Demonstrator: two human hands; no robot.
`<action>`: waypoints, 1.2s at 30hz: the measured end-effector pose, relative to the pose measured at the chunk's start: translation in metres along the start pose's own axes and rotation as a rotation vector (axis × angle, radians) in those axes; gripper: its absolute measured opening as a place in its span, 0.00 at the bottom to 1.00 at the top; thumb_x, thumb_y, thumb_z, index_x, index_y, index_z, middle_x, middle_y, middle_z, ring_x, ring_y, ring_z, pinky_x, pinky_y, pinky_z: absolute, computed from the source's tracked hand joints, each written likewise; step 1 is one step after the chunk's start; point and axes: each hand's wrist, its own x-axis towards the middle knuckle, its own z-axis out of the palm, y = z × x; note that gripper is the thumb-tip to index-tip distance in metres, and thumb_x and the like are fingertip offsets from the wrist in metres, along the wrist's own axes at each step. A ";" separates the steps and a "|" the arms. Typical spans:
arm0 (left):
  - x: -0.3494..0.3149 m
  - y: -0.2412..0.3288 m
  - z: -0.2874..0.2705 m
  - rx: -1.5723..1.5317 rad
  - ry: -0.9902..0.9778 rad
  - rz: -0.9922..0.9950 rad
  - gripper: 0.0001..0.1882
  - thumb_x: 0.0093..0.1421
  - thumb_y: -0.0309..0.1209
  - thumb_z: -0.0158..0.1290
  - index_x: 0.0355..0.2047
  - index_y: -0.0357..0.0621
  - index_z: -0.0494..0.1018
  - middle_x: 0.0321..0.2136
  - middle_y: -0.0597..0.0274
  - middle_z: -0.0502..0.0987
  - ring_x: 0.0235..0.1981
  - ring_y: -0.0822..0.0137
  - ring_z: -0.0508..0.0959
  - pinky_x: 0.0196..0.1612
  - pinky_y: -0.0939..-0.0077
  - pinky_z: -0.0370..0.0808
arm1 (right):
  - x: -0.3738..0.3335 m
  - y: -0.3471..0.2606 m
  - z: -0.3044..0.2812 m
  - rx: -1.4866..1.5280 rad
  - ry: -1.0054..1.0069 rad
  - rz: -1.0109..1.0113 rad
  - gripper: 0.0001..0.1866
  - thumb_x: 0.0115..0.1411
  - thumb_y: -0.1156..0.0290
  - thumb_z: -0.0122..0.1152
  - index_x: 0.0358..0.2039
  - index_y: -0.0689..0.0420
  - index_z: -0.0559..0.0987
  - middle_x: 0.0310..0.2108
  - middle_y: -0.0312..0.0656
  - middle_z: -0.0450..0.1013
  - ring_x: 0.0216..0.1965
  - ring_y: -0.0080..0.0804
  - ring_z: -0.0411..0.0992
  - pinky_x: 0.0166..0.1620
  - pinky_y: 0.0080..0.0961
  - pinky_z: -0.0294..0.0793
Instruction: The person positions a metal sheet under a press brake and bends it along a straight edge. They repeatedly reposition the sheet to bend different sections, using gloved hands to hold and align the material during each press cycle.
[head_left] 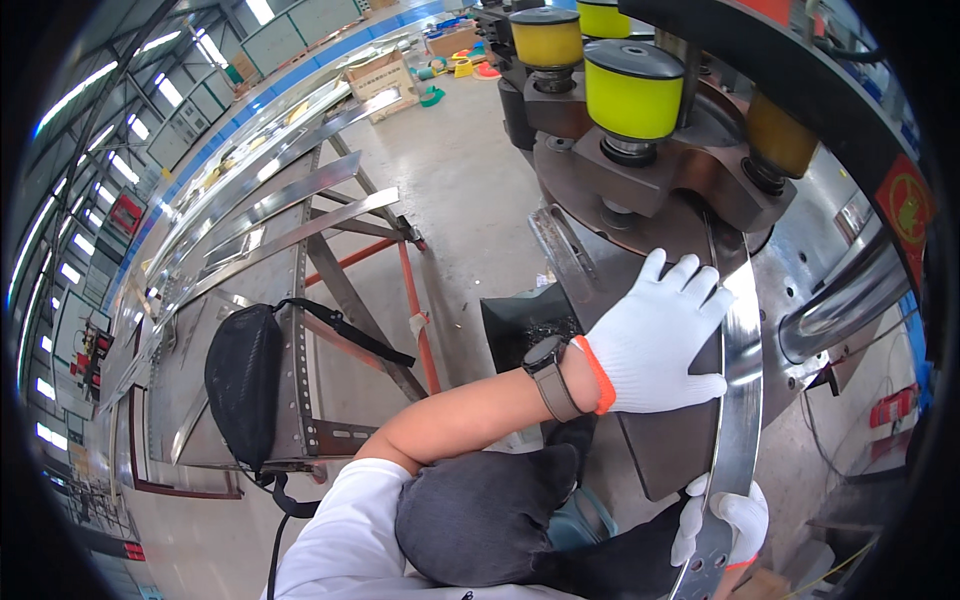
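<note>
A long shiny metal strip (740,375) runs from the punching machine (622,165) at the top right down toward my body. Several round holes show near its close end. My left hand (665,335), in a white knitted glove with an orange cuff, lies flat with fingers spread over the dark machine plate (665,455). Its thumb and little fingertip reach the strip's left edge. Around the near end of the strip, my right hand (740,522), gloved the same way, is closed with fingers on both sides. The strip's far end goes under the machine head.
Yellow-green cylinders (633,90) top the machine. A thick steel column (840,310) stands to the right. Below the plate is a dark bin (525,325). At left, a work table (270,370) carries metal strips and a black bag (245,380). A cardboard box (383,88) sits farther back.
</note>
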 end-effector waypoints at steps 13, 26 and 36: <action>0.006 0.003 -0.007 0.063 -0.067 -0.001 0.48 0.66 0.58 0.67 0.75 0.37 0.69 0.73 0.37 0.70 0.77 0.32 0.67 0.81 0.30 0.58 | 0.001 -0.012 0.001 0.137 -0.179 0.086 0.26 0.68 0.69 0.64 0.57 0.81 0.81 0.29 0.68 0.82 0.22 0.55 0.82 0.26 0.42 0.83; 0.006 0.001 -0.009 0.109 -0.100 0.000 0.49 0.67 0.59 0.66 0.77 0.39 0.68 0.75 0.37 0.68 0.79 0.31 0.64 0.82 0.29 0.57 | 0.004 -0.012 -0.007 0.193 -0.250 0.161 0.27 0.71 0.69 0.64 0.62 0.79 0.79 0.33 0.69 0.83 0.28 0.57 0.85 0.28 0.40 0.84; 0.003 0.000 -0.006 0.115 -0.094 -0.008 0.48 0.67 0.59 0.67 0.77 0.39 0.68 0.75 0.36 0.69 0.78 0.30 0.65 0.81 0.29 0.58 | 0.004 -0.011 -0.008 0.183 -0.235 0.161 0.27 0.71 0.69 0.65 0.62 0.79 0.79 0.34 0.68 0.83 0.28 0.57 0.85 0.28 0.42 0.85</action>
